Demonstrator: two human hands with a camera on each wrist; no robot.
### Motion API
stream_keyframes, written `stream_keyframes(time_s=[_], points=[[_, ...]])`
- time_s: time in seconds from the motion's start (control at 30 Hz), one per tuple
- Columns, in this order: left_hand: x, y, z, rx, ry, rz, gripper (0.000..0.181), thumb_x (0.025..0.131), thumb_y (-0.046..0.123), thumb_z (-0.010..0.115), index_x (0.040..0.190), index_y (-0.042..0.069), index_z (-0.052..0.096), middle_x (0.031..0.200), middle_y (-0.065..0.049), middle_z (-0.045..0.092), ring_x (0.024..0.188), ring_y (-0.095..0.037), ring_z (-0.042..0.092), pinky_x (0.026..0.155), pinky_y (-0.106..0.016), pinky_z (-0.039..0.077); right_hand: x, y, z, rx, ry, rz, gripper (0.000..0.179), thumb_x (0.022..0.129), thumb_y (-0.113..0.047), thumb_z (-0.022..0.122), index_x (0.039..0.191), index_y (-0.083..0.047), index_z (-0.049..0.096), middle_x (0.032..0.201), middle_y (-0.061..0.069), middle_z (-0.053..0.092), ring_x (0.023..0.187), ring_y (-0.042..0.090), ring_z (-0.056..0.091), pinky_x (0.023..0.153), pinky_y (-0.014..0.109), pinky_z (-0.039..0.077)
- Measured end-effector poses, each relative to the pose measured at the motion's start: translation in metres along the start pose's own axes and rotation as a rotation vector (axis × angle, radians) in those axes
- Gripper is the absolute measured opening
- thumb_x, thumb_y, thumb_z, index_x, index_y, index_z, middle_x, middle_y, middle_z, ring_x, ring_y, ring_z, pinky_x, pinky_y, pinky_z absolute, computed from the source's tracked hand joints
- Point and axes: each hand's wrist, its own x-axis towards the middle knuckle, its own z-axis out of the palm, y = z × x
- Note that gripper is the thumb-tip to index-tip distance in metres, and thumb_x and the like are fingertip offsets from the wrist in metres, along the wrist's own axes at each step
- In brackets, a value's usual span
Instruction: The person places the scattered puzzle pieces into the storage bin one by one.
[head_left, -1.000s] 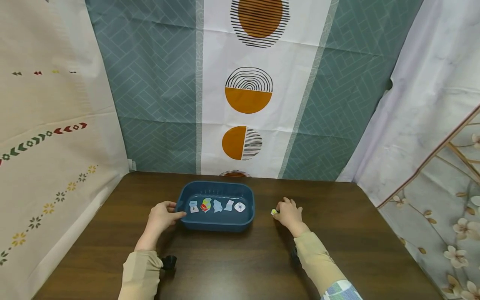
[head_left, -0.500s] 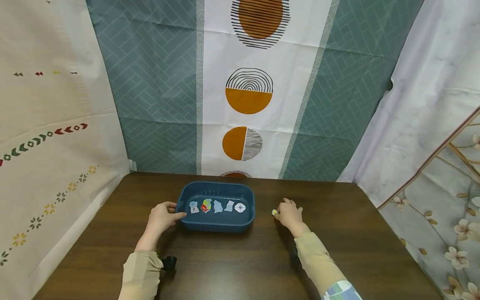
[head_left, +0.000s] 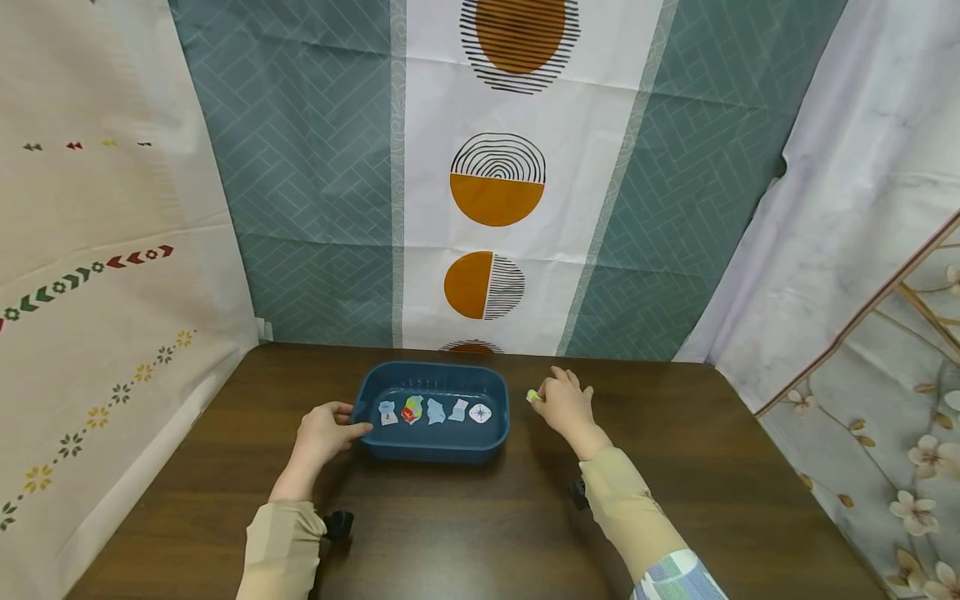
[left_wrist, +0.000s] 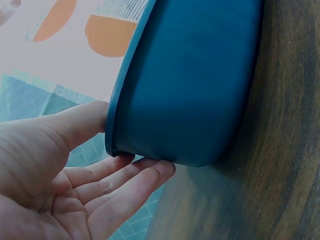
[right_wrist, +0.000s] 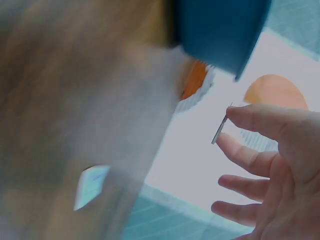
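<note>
A dark blue plastic basin (head_left: 431,450) stands on the table, with several small flat paper-like cut-outs (head_left: 436,412) spread over its floor. One is round with a compass star (head_left: 480,413); another is red, yellow and green (head_left: 412,409). My left hand (head_left: 324,433) grips the basin's left end, thumb on the rim and fingers against the outer wall, as the left wrist view shows. Right of the basin, my right hand (head_left: 566,406) pinches a small yellow-green and white flat piece (head_left: 533,396) between thumb and index finger. The right wrist view shows this thin piece (right_wrist: 220,126) edge-on, above the table.
Brown wooden table (head_left: 450,533) spreads around the basin, its far edge against a patterned curtain (head_left: 480,208). In the right wrist view a pale patch (right_wrist: 91,186) shows on the table; I cannot tell whether it is a piece or a reflection.
My right hand has lifted the small piece off the table and moved up and left, toward the basin. My left hand and the basin have stayed in place.
</note>
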Motion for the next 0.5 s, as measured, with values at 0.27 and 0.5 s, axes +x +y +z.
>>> stream_keyframes(time_s=[0.27,0.5], points=[[0.000,0.000,0.000,-0.002,0.000,0.008,0.055,0.085,0.015,0.075,0.124,-0.015,0.051,0.116,-0.037,0.059,0.081,-0.035,0.072,0.074,-0.042,0.061,0.007,-0.037,-0.006,-0.007,0.052,-0.061,0.018,0.090,-0.025,0.069,0.093,-0.007,0.070,0.148,0.020,0.044,0.140,0.045,0.035,0.104,0.077,0.026],[0.001,-0.002,0.000,0.000,-0.001,0.010,0.055,0.085,0.016,0.075,0.124,-0.015,0.051,0.116,-0.036,0.059,0.081,-0.034,0.072,0.074,-0.042,0.061,0.008,-0.069,-0.003,-0.021,0.042,-0.124,0.020,0.090,-0.027,0.069,0.098,-0.009,0.072,0.147,0.017,0.046,0.140,0.040,0.036,0.106,0.074,0.027]])
